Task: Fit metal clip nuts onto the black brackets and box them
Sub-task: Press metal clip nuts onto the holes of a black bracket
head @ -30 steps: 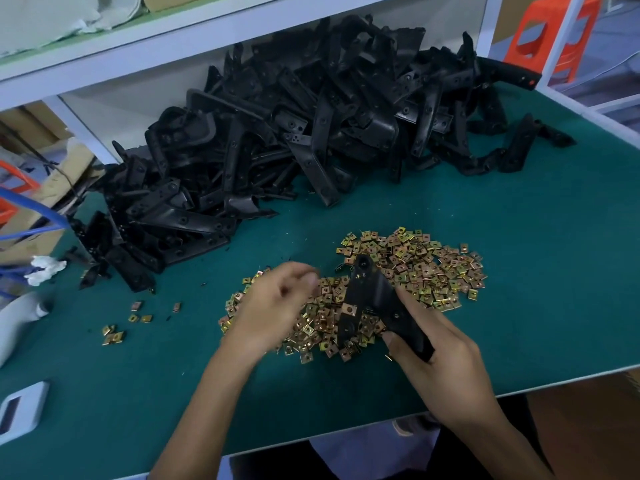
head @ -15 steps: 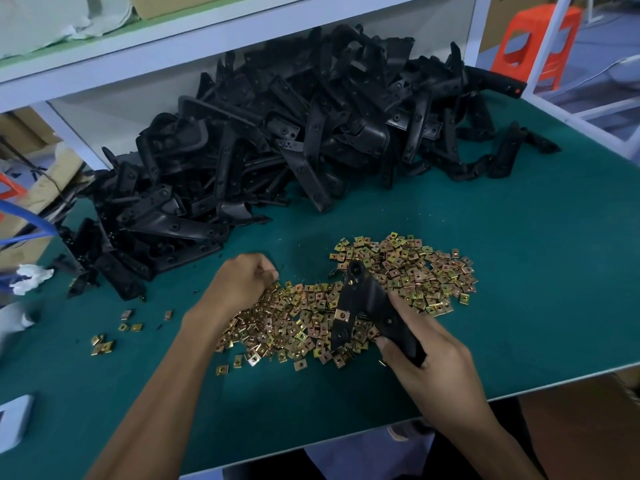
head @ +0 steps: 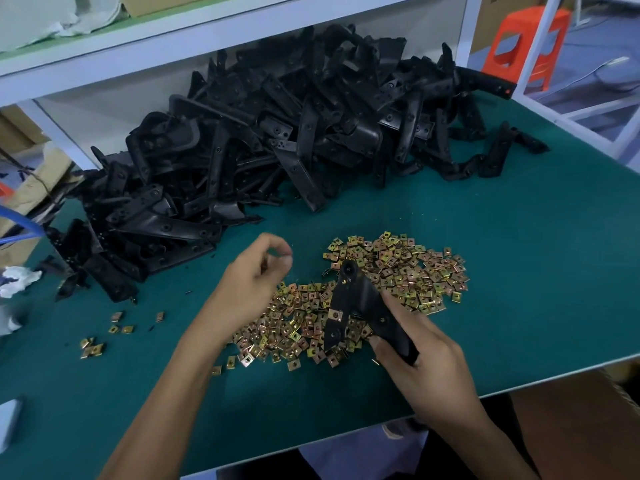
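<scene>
- right hand, down at 5 o'clock, is wrapped round the lower leg of one black bracket, thumb on top
- that bracket sits tilted over the nuts, its round end pointing to 11 o'clock; one clip nut is already clipped on its left leg
- left hand, around 9 o'clock from the bracket, hovers over the surface with fingers curled and tips pinched against the thumb; too blurry to tell if there's a nut in there
- loose pile of clip nuts is spread on the green surface under and between both hands
- a few stray clip nuts lie well apart at 8 o'clock
- big heap of black brackets runs from 9 to 1 o'clock along the back of the surface
- white shelf sits over the heap, with an orange stool far off at 1 o'clock
</scene>
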The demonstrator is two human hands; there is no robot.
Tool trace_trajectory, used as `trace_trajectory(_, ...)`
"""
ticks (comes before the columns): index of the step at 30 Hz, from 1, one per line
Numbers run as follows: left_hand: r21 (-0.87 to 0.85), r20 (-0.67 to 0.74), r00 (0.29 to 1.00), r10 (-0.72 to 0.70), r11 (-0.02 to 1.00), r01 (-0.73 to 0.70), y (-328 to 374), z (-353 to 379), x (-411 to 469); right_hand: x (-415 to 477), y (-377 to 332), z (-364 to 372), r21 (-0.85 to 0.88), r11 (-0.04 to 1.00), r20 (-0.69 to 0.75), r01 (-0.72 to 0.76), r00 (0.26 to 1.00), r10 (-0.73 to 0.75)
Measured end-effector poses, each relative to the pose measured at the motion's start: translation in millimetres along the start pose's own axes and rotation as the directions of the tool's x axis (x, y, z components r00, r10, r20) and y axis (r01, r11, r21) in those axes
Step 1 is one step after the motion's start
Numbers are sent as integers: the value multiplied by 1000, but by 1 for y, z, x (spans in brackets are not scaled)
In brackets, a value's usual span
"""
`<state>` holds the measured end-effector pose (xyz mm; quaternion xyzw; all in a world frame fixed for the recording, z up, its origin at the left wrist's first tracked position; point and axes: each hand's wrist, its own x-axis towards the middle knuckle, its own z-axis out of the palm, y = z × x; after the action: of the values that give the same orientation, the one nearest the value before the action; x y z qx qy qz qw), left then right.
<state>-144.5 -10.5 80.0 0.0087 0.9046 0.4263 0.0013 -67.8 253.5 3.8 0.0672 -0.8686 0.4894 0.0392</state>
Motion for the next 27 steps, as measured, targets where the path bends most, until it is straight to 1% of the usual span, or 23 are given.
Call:
trace_trajectory(1,-70,0,1000,7,998,-7,7,4,-5,0,0,0,-1,1000,-4,-9,1000,9)
trace_trajectory(3,-256,1,999,-33,966,32,20,11,-14,0,-1,0,-1,1000,-13,-22,1000,22)
trace_trajectory(5,-453,70,995,-69,887,93,27,15,-21,0,-3,0,-1,1000,-23,-21,1000,21)
trace_trajectory(6,-509,106,992,-65,853,110,29,16,-24,0,-4,0,-4,1000,-25,-19,1000,19)
trace_trajectory(7,-529,123,991,-54,841,111,29,18,-26,1,-5,0,-7,1000,-27,-19,999,19)
trace_trajectory(10,-476,96,994,-54,875,93,27,23,-27,2,-5,-1,-11,1000,-27,-21,999,20)
trace_trajectory(13,-524,110,990,-84,842,129,29,30,-28,1,-5,-1,0,1000,-28,-22,999,22)
trace_trajectory(17,-525,114,989,-96,839,142,31,36,-30,1,-5,0,-1,1000,-30,-9,999,9)
trace_trajectory(19,-578,138,985,-105,799,166,32,37,-30,1,-4,0,-2,1000,-24,-4,1000,4)
trace_trajectory(21,-614,132,986,-99,773,160,34,38,-31,1,-4,0,7,1000,-25,1,1000,-1)
trace_trajectory(24,-623,104,988,-113,767,153,35,38,-31,1,-3,0,6,1000,-29,9,1000,-9)
trace_trajectory(27,-612,125,987,-101,775,157,34,36,-32,1,-3,0,3,1000,-25,13,1000,-13)
